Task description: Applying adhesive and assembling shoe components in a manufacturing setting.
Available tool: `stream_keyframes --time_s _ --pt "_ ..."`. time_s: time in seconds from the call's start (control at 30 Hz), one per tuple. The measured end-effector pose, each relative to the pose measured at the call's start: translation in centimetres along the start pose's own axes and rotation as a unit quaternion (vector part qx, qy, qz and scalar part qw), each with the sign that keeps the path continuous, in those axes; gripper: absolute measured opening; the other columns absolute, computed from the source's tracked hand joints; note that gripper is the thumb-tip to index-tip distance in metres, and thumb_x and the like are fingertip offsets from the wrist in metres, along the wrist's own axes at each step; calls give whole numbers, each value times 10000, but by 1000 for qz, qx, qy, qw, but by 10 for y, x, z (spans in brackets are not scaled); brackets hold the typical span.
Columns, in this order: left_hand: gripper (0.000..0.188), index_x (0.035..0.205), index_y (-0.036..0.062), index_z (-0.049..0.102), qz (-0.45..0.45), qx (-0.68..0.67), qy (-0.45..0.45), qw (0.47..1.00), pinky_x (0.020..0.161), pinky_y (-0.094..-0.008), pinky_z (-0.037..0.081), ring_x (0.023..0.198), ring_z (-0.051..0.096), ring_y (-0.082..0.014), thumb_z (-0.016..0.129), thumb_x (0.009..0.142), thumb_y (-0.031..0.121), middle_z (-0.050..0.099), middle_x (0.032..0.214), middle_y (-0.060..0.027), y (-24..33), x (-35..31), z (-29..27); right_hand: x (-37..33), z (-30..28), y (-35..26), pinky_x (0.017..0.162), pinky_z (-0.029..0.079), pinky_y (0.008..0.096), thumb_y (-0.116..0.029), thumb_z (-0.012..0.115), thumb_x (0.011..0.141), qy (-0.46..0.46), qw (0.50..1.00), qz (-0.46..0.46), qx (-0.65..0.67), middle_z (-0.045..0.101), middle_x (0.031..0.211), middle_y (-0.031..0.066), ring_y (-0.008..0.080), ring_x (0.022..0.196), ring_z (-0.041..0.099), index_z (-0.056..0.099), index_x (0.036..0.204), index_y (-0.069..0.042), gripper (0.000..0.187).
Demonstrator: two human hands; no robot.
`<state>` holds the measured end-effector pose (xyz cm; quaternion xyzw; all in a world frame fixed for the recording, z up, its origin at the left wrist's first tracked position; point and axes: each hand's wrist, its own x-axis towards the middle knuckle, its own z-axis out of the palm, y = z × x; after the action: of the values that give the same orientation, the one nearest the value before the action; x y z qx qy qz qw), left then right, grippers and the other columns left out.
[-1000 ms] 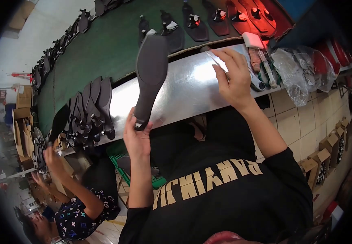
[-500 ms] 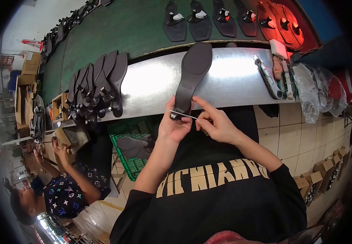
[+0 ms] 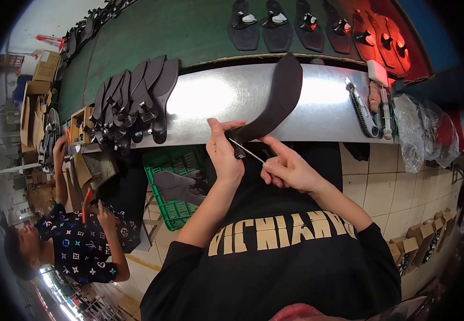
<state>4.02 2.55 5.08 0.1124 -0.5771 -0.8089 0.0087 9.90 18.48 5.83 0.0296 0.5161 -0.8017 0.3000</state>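
Observation:
My left hand (image 3: 225, 155) is closed round the heel end of a dark brown shoe sole (image 3: 281, 93). The sole stands tilted, its toe end pointing away over the metal ledge and leaning to the right. Pinched in my right hand (image 3: 292, 170) is a thin metal tool (image 3: 252, 155), whose tip touches the small heel block. My right index finger reaches out beside the sole's heel end. The tool's handle is hidden in my fingers, so its exact kind cannot be made out.
Dark sandals with heels (image 3: 133, 104) are piled left on the metal ledge (image 3: 205, 101). Several soles with straps (image 3: 277, 32) line the green table (image 3: 151, 32). A utility knife (image 3: 361, 109) lies right, near a plastic bag (image 3: 422, 131). Below stands a green crate (image 3: 173, 216); a co-worker (image 3: 76, 241) sits left.
The sole has turned from lying flat-on to a tilted edge view, its toe swinging right. My right hand has moved slightly right and down. The co-worker now holds something red.

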Motion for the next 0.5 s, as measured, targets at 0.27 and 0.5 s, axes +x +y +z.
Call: stream_keyframes --time_s 0.27,0.5 --pt "666 726 -23 635 59 40 13 997 650 -227 454 646 575 -103 345 1022 498 657 723 -81 6 -4 -7 2 -10 -16 447 348 172 -101 510 970 -6 985 -18 173 562 706 17 54 519 469 544 1212 2 265" --pt "777 694 -15 618 93 35 28 995 635 -230 443 639 558 -106 244 1000 594 627 674 -66 19 -2 -4 10 9 3 589 502 318 20 621 821 185 793 -370 -448 653 795 122 250 659 641 636 973 6 154"
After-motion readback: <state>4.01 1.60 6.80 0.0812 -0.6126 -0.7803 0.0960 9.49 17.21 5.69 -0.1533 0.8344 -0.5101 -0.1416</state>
